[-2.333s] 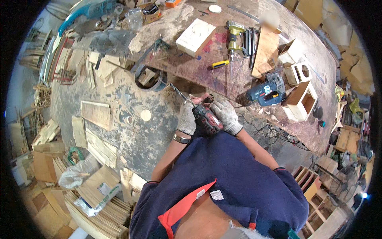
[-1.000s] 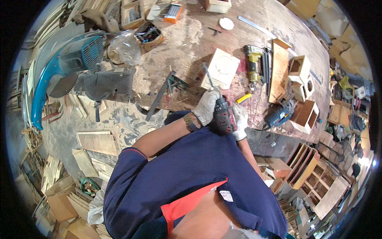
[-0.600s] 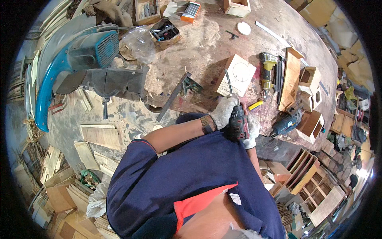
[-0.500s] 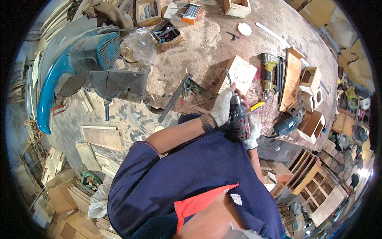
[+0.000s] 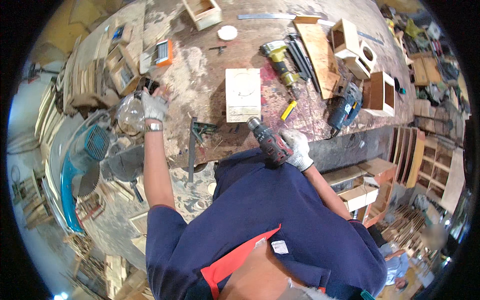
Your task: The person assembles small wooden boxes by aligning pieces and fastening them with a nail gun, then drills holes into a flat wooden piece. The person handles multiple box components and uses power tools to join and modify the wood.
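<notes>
My right hand [image 5: 297,150], in a white work glove, grips a red and black cordless drill [image 5: 270,142]. The drill points away from me, and no bit shows in its chuck. Just ahead of the chuck lies a pale wooden box [image 5: 243,107] with a circle drawn on its top. My gloved left hand [image 5: 155,106] reaches far to the left, over a small container of dark bits [image 5: 147,86]. Its bare fingertips are stretched out and apart, partly hidden against the container. A clear plastic bag [image 5: 131,116] lies against that hand.
A blue mitre saw [image 5: 92,145] stands at the left. Near the box are a nail gun [image 5: 280,62], a yellow cutter [image 5: 288,110] and a metal square [image 5: 192,150]. A jigsaw [image 5: 346,107] and open wooden boxes [image 5: 381,95] stand at the right. Another person [image 5: 396,265] is at lower right.
My left hand has left the drill's chuck and moved left to the bit container. The drill bit seen ahead of the chuck no longer shows there. The view has turned left.
</notes>
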`<state>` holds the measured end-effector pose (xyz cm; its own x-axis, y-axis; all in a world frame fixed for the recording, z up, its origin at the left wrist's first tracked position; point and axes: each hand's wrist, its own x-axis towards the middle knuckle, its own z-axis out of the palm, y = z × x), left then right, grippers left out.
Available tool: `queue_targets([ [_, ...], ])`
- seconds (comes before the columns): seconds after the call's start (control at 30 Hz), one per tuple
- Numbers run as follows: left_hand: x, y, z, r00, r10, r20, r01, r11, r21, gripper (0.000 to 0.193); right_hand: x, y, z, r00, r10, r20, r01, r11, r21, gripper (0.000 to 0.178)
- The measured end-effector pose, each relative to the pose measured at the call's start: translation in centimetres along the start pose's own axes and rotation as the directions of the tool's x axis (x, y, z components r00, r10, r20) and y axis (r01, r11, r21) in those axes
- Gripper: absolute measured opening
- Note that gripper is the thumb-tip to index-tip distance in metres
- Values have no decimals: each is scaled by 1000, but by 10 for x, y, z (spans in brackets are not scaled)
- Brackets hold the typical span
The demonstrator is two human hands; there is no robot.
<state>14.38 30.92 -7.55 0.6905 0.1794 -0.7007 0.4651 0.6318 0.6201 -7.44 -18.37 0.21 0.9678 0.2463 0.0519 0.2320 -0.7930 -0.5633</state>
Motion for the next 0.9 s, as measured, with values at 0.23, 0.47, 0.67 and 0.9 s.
queue_targets([
  [0.23, -36, -111, 80, 966, 171, 196, -227, 922, 312, 41, -9, 27, -21, 1000, 30, -5, -30, 997, 68, 38],
  [0.47, -52, -140, 205, 860, 384, 336, -506, 730, 459, 27, -21, 64, -44, 971, 211, 113, -211, 977, -12, 36],
  [0.67, -82, -201, 290, 597, 248, 763, -802, 143, 581, 18, -44, 101, -49, 875, 483, -5, -481, 873, 82, 31],
  [0.9, -94, -265, 352, 583, -30, 812, -789, -258, 558, 18, -78, 138, -22, 656, 755, -25, -634, 568, 525, 38],
])
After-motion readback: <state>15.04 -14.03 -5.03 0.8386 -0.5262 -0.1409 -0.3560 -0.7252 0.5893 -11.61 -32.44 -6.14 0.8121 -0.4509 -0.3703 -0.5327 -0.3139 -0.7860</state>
